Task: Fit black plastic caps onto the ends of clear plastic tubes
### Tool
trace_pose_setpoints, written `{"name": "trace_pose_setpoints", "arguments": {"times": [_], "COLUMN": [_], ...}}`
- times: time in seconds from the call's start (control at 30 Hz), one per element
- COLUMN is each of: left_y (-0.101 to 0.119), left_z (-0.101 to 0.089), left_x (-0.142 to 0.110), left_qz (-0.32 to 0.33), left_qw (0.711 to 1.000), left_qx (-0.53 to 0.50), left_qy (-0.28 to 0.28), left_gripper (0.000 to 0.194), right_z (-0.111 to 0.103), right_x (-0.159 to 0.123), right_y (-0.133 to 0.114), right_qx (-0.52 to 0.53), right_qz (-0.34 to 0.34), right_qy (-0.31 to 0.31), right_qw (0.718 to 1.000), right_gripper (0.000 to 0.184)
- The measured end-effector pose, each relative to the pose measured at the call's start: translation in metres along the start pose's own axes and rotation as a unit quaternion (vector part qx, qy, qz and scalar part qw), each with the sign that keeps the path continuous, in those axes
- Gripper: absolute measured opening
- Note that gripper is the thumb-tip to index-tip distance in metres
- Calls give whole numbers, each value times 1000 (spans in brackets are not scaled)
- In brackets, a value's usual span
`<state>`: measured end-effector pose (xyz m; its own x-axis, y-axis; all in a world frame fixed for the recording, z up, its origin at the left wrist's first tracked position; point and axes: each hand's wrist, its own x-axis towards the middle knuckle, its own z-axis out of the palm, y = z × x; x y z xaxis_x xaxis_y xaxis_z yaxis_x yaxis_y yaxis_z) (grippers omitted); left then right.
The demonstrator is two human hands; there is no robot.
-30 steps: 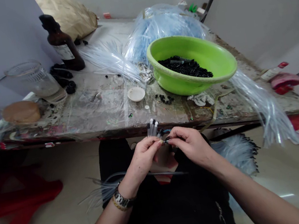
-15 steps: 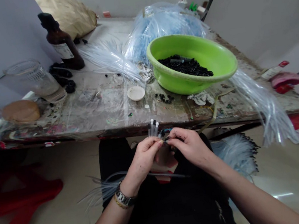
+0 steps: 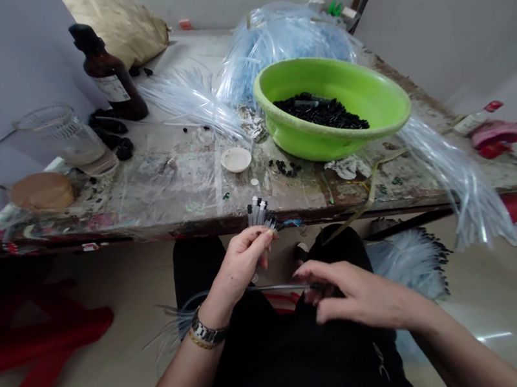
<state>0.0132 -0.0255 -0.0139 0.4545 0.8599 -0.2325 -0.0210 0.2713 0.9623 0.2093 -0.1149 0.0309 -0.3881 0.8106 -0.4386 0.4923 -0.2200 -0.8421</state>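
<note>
My left hand (image 3: 242, 261) is closed around a small bundle of clear thin plastic tubes (image 3: 258, 215), whose black and white tips stick up above the fingers near the table's front edge. Lower down, over my lap, is my right hand (image 3: 360, 295), slightly blurred, its thumb and fingers apart. A single clear tube (image 3: 278, 287) runs crosswise over my lap, and its dark end reaches between the right thumb and fingers. Whether the fingers touch it I cannot tell. More loose clear tubes (image 3: 174, 328) fan out to the left, below my left wrist.
On the stained table (image 3: 170, 194) stand a green basin (image 3: 343, 141) of small black parts, a white dish (image 3: 236, 160), a brown bottle (image 3: 117, 88) and a glass jug (image 3: 76, 140). Clear tube bundles (image 3: 283, 39) lie behind. Black-tipped tubes (image 3: 412, 264) rest below, right.
My right hand has parted from my left, moving down and right to the crosswise tube, and its fingers have spread. My left hand keeps the bundle, slightly higher and further left.
</note>
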Motion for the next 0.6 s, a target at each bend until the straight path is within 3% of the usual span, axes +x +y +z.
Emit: {"name": "trace_pose_setpoints", "arguments": {"times": [0.07,0.17,0.33,0.47,0.6], "left_y": [-1,-1,1,5,9], "left_z": [1,4,6,6,4], "left_x": [-1,-4,-8,-10,-13], "left_qz": [2,-6,-7,47,49], "left_qw": [1000,997,990,975,958], "left_qx": [24,70,125,194,232], "left_qy": [-5,-17,-61,-99,-163], "left_gripper": [23,24,25,24,31], "right_z": [10,20,25,27,28], "right_x": [-4,-1,12,22,31], "right_y": [1,5,8,7,8], "right_qx": [0,42,163,227,270], "right_qz": [-2,-6,-18,-42,-56], "right_qy": [11,98,226,268,288], "right_qw": [1000,994,960,935,917], "right_gripper": [25,7,9,14,21]}}
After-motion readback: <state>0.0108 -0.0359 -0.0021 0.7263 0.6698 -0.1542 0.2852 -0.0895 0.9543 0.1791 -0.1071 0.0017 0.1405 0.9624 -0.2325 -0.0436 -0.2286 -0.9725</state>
